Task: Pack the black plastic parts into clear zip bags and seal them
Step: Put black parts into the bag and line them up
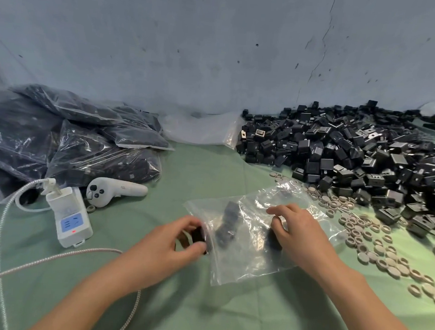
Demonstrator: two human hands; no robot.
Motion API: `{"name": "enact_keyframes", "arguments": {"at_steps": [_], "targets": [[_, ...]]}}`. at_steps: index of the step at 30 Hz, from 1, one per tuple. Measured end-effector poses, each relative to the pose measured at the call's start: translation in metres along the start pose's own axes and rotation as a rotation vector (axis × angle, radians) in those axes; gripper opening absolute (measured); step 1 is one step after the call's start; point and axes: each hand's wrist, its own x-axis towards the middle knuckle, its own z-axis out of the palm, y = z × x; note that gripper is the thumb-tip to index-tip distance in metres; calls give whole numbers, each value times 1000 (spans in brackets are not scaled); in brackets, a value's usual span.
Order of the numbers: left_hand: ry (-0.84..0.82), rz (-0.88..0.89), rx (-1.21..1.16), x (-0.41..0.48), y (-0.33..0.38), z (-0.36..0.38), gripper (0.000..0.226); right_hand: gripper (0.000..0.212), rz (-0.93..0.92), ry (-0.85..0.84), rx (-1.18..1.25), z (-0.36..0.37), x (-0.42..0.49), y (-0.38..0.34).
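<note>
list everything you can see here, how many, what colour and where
zip bag: one, clear, centre of the cloth, a few black parts inside
loose black parts: a great many, black, heaped at right against the wall
rings: many, beige, scattered before the heap
filled bags: several, clear over black, piled at left
empty bags: count unclear, clear, back by the wall
controller: one, white, left of centre
socket block: one, white with blue panel, beside the controller
cable: white, braided, looping at left
cloth: one, green, under everything
left hand: pinches the held part, black, at the bag's mouth
right hand: grips the zip bag
</note>
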Motion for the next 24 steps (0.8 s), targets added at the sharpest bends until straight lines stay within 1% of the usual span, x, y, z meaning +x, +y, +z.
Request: {"name": "enact_keyframes", "arguments": {"at_steps": [2, 3, 5, 8, 11, 13, 15, 18, 21, 24], "targets": [[56, -13, -154, 4, 0, 1, 21, 31, -9, 4, -6, 1, 0, -2], [52, -2, -189, 4, 0, 4, 22, 31, -11, 2, -9, 1, -1, -3], [18, 49, -180, 5, 1, 12, 26, 31, -14, -6, -12, 2, -1, -5], [-42, 112, -54, 6, -2, 24, 31, 31, -16, -16, -17, 1, -2, -7], [-102, 163, 212, 6, -7, 28, 38, 31, -20, -7, -18, 1, -2, -7], [-133, 179, 334, 6, -9, 28, 45, 31, -23, -3, -19, 1, -2, -7], [-137, 177, 357, 6, -9, 26, 47, 31, -25, -3, -26, 1, -2, -7], [-102, 177, 390, 6, -8, 25, 37, 31, -19, -13, -34, 0, -2, -7], [-83, 219, 518, 8, -11, 22, 43, 31, -4, -33, -45, 0, -2, -7], [-68, 215, 502, 9, -20, 16, 46, 32, 24, -44, -48, 0, -2, -7]]}}
